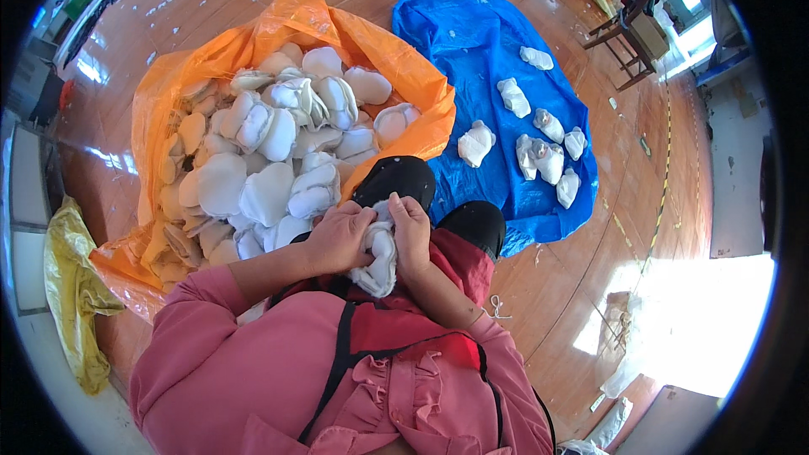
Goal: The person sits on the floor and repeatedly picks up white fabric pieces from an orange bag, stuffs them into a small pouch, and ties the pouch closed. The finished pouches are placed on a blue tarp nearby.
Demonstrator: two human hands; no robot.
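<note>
Pink top (244,345) lies nearest; left grip (344,234) and right grip (410,232) pinch white fabric (381,263) near the orange bag's (431,118) lower-right edge.

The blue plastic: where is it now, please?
In the head view, the blue plastic lies upper centre-right on the tiled floor, right of the orange bag, under white bundles.

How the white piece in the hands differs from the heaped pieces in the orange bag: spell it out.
The held piece looks bunched and folded; many heaped pieces look flatter and rounded.
The held piece is gripped between left hand and right hand; the heaped pieces lie overlapping in the orange bag.
Both look mostly whitish.
</note>
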